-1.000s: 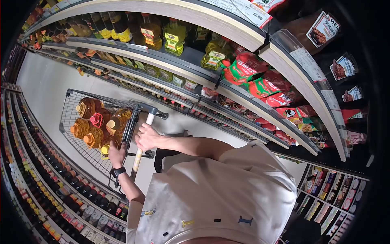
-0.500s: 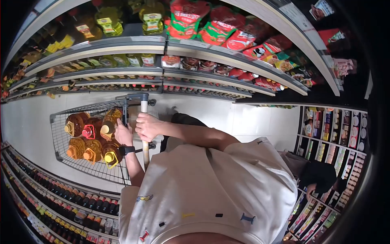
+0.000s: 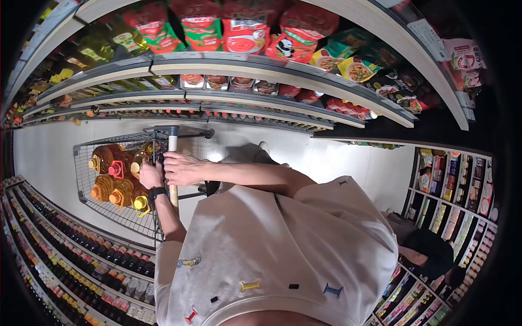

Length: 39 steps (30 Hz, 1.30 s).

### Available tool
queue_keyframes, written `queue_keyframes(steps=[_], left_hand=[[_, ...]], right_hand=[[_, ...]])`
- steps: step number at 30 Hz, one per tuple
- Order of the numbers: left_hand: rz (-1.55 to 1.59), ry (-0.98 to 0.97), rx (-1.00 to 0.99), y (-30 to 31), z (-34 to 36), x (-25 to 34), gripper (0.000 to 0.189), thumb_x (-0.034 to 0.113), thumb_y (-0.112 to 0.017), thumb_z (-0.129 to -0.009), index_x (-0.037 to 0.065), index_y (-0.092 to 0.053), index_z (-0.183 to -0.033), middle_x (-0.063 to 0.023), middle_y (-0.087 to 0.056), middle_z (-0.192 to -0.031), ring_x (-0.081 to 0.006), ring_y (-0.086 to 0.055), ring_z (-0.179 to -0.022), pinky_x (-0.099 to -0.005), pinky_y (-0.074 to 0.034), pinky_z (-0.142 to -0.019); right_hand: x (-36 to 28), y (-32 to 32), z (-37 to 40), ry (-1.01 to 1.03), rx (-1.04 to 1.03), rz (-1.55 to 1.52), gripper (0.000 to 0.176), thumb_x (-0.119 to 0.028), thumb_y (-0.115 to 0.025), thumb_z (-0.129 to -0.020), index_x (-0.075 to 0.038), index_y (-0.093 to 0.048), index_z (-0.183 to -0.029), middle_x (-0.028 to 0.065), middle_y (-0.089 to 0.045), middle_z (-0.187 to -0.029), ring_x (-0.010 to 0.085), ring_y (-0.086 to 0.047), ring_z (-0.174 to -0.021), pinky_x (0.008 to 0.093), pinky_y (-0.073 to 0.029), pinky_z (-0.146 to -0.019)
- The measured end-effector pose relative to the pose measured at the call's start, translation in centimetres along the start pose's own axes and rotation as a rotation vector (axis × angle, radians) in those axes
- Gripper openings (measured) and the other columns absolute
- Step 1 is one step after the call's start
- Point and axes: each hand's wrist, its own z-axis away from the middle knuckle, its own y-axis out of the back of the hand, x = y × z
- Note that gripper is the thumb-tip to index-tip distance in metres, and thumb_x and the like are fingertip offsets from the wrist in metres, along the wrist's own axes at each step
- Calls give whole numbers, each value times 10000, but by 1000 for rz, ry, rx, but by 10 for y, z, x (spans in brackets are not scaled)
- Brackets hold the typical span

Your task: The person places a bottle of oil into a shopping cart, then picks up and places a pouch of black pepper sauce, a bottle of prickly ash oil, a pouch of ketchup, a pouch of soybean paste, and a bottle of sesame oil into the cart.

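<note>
My right hand (image 3: 182,169) is closed around the pale handle bar (image 3: 173,142) of a wire shopping cart (image 3: 81,176). Just left of it, my left hand (image 3: 151,174), with a dark band on its wrist, is curled at the rear of the cart beside a narrow dark part; what its fingers hold is hidden. In the cart stand several large oil jugs of amber liquid, among them a red-capped jug (image 3: 116,169), an orange-capped jug (image 3: 117,196) and a yellow-capped jug (image 3: 142,204). The jug nearest my left hand is partly covered.
Shelves ahead carry red pouches (image 3: 198,27) and bottles of yellowish oil (image 3: 128,39). Dark bottles (image 3: 117,252) line the shelf at lower left. Packaged goods fill a rack (image 3: 451,179) at right, where a person in dark clothing (image 3: 429,252) bends. Pale floor tiles (image 3: 326,163) lie between.
The shelves ahead have shifted leftward in view, bringing more red pouches to the middle. Cart and both hands appear slightly further left; my right hand stays on the handle.
</note>
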Motion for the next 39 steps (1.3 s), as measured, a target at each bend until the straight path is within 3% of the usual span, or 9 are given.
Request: queue_keyframes(steps=[4, 7, 11, 17, 25, 29, 31, 32, 39], left_hand=[[-46, 28, 19, -5, 23, 21, 536, 369, -705, -799, 36, -618, -1210, -188, -708, -1010, -361, -695, -895, -461, -560, -759], [-63, 41, -7, -9, 43, 37, 548, 383, -690, -816, 37, -603, -1232, -199, -703, -1004, -376, -692, -877, -472, -559, -738], [-43, -26, 90, -21, 69, 50, 529, 387, -701, -811, 45, -613, -1204, -187, -700, -991, -380, -688, -859, -474, -555, -738], [-6, 54, 6, -7, 106, 96, 472, 369, -708, -803, 40, -621, -1130, -151, -698, -974, -342, -684, -884, -457, -550, -748], [46, -58, 52, -14, 135, 118, 490, 373, -726, -768, 32, -639, -1109, -162, -691, -992, -347, -693, -851, -443, -561, -737], [80, 48, -140, 1, 148, 141, 649, 373, -734, -760, 28, -545, -1275, -225, -642, -1099, -384, -669, -930, -451, -554, -772], [446, -123, 258, 5, 156, 150, 881, 354, -755, -752, 10, -338, -1448, -293, -501, -1289, -436, -556, -1139, -467, -494, -931], [530, -202, 245, -1, 155, 146, 1039, 314, -784, -739, -20, -167, -1506, -313, -350, -1414, -462, -398, -1291, -477, -378, -1073], [1033, -406, -31, 83, 159, 196, 972, 290, -850, -713, -19, -309, -1460, -234, -421, -1428, -342, -438, -1321, -418, -380, -1086]], right_hand=[[-9, 38, 49, 38, -100, 33, 499, -338, -703, -787, -96, -622, -1216, 140, -533, -1330, 325, -333, -1406, 529, -116, -1211], [-16, 51, 76, -23, -216, 18, 641, -331, -706, -782, -111, -530, -1358, 162, -426, -1457, 331, -213, -1476, 527, -104, -1212], [-10, 91, 124, -252, -36, -354, 606, -204, -690, -808, -63, -477, -1357, 211, -359, -1456, 385, -279, -1422, 494, -261, -1169], [59, 202, 179, -909, 671, 60, 625, -160, -660, -825, -16, -403, -1377, 289, -360, -1376, 481, -432, -1253, 497, -431, -1015], [118, 244, 185, -1149, 362, 420, 457, -304, -715, -838, 12, -584, -1141, 260, -634, -1050, 451, -621, -959, 531, -495, -846], [137, 247, 194, -1081, 323, 351, 371, -284, -718, -847, -7, -652, -1086, 182, -653, -960, 398, -629, -911, 492, -502, -800], [138, 248, 195, -891, 248, 565, 244, -246, -718, -840, -29, -704, -949, 126, -660, -924, 352, -634, -873, 477, -501, -776], [136, 249, 199, -893, 249, 565, 244, -246, -718, -840, -29, -704, -949, 126, -660, -924, 352, -634, -873, 477, -501, -776], [-15, 322, 138, -414, 165, 365, 189, -123, -733, -770, -37, -699, -934, 59, -600, -885, 258, -602, -781, 366, -510, -664]])
